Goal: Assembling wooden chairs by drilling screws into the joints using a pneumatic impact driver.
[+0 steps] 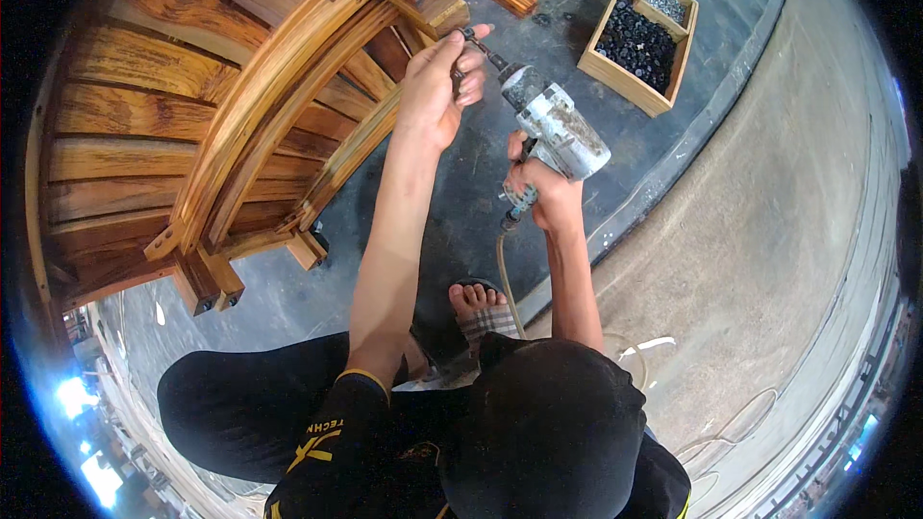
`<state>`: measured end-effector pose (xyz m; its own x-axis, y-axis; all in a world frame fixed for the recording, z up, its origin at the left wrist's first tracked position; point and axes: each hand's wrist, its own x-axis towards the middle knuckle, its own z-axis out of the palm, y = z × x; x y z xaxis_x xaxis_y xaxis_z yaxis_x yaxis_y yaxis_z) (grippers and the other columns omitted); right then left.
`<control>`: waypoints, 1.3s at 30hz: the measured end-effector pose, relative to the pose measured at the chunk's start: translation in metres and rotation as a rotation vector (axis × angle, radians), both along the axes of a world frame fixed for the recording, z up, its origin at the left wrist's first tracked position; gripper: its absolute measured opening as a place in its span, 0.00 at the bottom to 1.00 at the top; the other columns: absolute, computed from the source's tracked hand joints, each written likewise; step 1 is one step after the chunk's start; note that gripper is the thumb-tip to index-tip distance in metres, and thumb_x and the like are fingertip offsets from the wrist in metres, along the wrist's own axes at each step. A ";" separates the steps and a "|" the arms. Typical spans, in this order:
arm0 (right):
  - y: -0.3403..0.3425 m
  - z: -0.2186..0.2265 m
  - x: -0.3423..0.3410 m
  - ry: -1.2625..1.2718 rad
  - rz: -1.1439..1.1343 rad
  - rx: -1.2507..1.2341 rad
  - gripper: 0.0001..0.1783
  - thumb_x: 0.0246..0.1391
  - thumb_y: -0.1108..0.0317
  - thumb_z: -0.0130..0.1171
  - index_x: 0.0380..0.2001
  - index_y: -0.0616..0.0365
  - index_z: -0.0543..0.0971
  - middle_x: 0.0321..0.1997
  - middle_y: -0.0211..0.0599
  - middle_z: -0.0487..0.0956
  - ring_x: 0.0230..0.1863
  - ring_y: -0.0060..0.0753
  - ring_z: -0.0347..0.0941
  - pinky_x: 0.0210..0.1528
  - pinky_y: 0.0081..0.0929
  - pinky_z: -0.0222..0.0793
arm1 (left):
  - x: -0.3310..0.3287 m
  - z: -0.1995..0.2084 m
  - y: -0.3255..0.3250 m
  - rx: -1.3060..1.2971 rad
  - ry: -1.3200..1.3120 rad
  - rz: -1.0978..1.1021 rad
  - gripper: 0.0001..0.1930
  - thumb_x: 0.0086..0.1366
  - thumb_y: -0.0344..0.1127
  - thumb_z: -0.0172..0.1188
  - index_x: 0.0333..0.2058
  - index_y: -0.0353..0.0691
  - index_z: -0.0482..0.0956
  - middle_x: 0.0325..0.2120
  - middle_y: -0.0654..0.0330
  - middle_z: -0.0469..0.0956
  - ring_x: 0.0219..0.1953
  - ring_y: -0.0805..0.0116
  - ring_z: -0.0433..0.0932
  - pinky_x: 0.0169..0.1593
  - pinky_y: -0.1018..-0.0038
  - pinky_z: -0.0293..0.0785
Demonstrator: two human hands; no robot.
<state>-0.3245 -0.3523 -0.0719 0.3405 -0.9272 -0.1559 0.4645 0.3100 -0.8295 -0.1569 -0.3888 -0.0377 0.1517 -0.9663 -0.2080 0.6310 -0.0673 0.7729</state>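
Observation:
My right hand [546, 185] is wrapped round the handle of a worn silver air impact driver [562, 130], with a hose running down from its grip. The driver's bit [493, 56] points up and left, toward the end of a wooden leg [444, 12]. My left hand [440, 86] is closed beside that leg end. Its thumb and forefinger pinch a small dark piece [468, 34] at the bit's tip, and another dark bit shows in the curled fingers. Whether the tip touches the wood is hard to make out.
The slatted wooden furniture [154, 106] lies on its side at the left, its curved rails facing me. A wooden box [630, 86] at the upper right holds black pieces and, in a small compartment, silver screws. A pale hose [502, 269] trails past my foot on the dark mat [452, 202].

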 end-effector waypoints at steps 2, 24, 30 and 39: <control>-0.004 -0.003 -0.001 -0.018 -0.006 0.008 0.14 0.29 0.83 0.51 0.28 0.63 0.73 0.25 0.36 0.72 0.16 0.24 0.62 0.20 0.23 0.61 | -0.001 0.003 -0.003 -0.017 0.033 -0.026 0.18 0.70 0.37 0.45 0.51 0.29 0.69 0.19 0.71 0.59 0.19 0.81 0.57 0.21 0.83 0.54; -0.008 -0.004 -0.004 -0.085 0.033 0.068 0.17 0.31 0.85 0.50 0.32 0.62 0.72 0.26 0.35 0.73 0.16 0.24 0.64 0.18 0.22 0.59 | 0.001 -0.012 0.019 0.164 -0.001 -0.019 0.14 0.67 0.35 0.48 0.45 0.31 0.71 0.19 0.69 0.61 0.18 0.79 0.60 0.19 0.82 0.53; -0.011 0.002 -0.005 -0.027 0.053 0.124 0.18 0.32 0.86 0.51 0.32 0.61 0.72 0.28 0.34 0.73 0.17 0.23 0.63 0.18 0.22 0.58 | 0.004 -0.080 0.077 0.370 0.188 -0.020 0.14 0.66 0.31 0.45 0.48 0.31 0.68 0.21 0.65 0.64 0.20 0.76 0.62 0.21 0.81 0.57; -0.009 0.002 -0.009 -0.026 0.089 0.107 0.16 0.33 0.84 0.53 0.31 0.61 0.71 0.26 0.32 0.72 0.17 0.22 0.62 0.19 0.21 0.57 | -0.003 -0.109 0.103 0.440 0.122 0.025 0.08 0.67 0.30 0.49 0.42 0.34 0.72 0.23 0.62 0.68 0.20 0.75 0.64 0.21 0.80 0.58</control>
<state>-0.3338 -0.3615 -0.0700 0.4256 -0.8718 -0.2426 0.4523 0.4371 -0.7774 -0.1598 -0.2861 -0.1463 0.1229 -0.7785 -0.6155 0.7214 -0.3559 0.5941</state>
